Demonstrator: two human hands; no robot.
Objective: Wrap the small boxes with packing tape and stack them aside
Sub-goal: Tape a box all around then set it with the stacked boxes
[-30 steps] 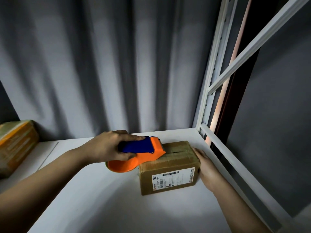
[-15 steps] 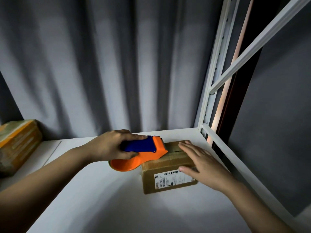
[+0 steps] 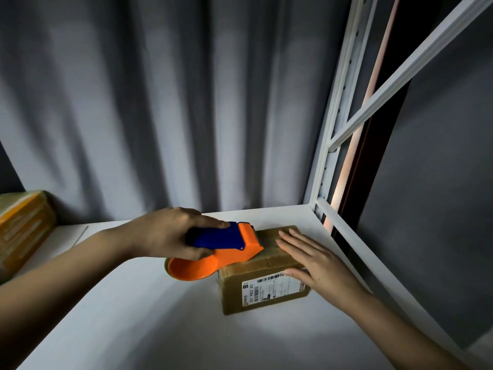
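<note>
Head view: small brown cardboard box (image 3: 262, 279) with a white barcode label lies on the white shelf (image 3: 133, 316). Right hand (image 3: 317, 263) rests flat, fingers straight, on its top. Left hand (image 3: 170, 233) grasps the orange-and-blue tape dispenser (image 3: 226, 249), its front edge on the box. Grey curtain (image 3: 160, 102) hangs behind.

I get a single head-worn wide-angle view, looking forward and down from close above the white shelf (image 3: 133, 329), facing the grey curtain (image 3: 160, 102) behind it; the rack post (image 3: 333, 129) bends at right, and both forearms enter from below
</note>
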